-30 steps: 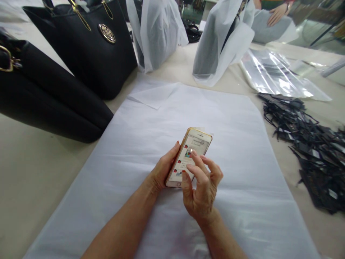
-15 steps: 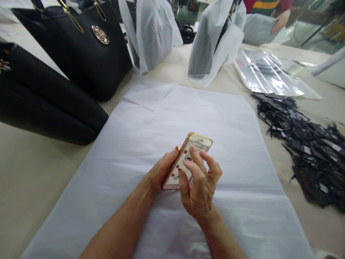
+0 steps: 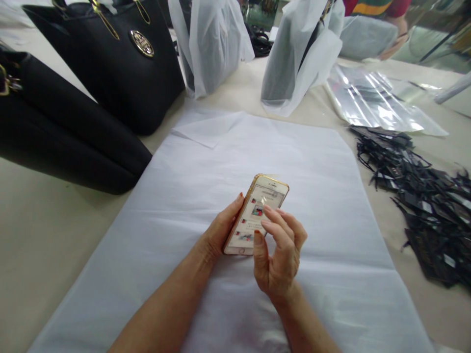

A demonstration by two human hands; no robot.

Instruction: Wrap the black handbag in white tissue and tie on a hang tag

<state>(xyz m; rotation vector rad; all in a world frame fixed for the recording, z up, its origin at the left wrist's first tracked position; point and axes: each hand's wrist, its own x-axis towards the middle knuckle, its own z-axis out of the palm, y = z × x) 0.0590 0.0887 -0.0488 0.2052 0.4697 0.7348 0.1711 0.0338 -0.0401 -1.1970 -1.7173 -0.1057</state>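
**Fingers (image 3: 281,223) curved over a lit phone (image 3: 253,216)**

By the left hand (image 3: 221,228) the phone is gripped along its left edge, tilted, with its screen turned up. By the right hand (image 3: 278,257) nothing is held: its fingers are loosely parted and half curled at the screen's right side, and whether the glass is touched cannot be told. Reading or tapping appears to be under way; how much of it is done cannot be judged, as the text is too blurred to be read.

Beneath the fingers, a white sheet (image 3: 191,191) is spread on the counter (image 3: 40,235), with no bag placed on it. To their right, black tags (image 3: 430,196) with cords are heaped. To their left, a black bag (image 3: 73,122) is seen leaning, with an upright bag (image 3: 117,73) bearing a gold emblem behind it; both are left unwrapped.

Farther beyond the fingers, wrapping seems already done on two white-covered bags (image 3: 217,54), between which a dark coil (image 3: 260,43) is seen. Off to the far right, clear plastic sleeves (image 3: 379,98) are stacked, and past them a pale bundle (image 3: 368,39) is placed beside a co-worker's arm (image 3: 399,41).
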